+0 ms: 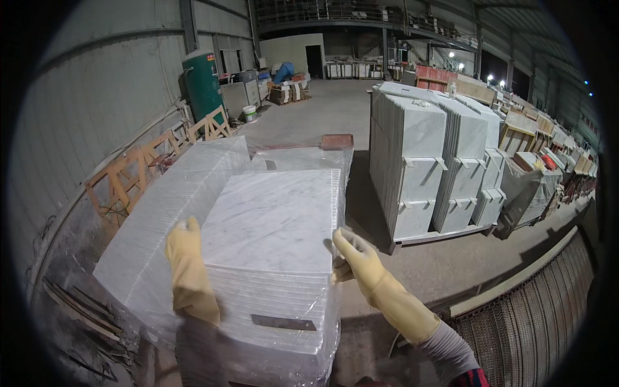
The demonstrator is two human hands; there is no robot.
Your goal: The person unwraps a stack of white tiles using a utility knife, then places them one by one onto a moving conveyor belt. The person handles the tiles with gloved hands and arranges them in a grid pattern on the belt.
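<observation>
- My left hand (188, 271), in a yellow rubber glove, lies flat against the left edge of the top marble tile (274, 219), fingers pressed together and pointing away from me.
- My right hand (356, 257), gloved the same, is at the tile's right edge, thumb on the corner and fingers curled loosely beside it; I cannot tell how firmly it grips.
- The tile is white with grey veins and lies flat as the uppermost piece of the tile stack (271, 303) right in front of me, between my two hands.
- That stack is wrapped in clear plastic film (303, 348) around its sides, torn open at the top.
- Just to the left, touching it, I see a second wrapped stack (167, 206) of tiles, sloping down toward the wall.
- Behind both, more wrapped stone runs on, with a reddish slab (337, 141) at its far end.
- To the right, well apart across a strip of concrete floor (445, 264), marble slabs stand upright on a pallet (438, 161).
- Wooden frames (138, 168) lean along the left wall, and a green tank (202, 84) stands farther back.
- A metal mesh conveyor (535, 316) fills the lower right.
</observation>
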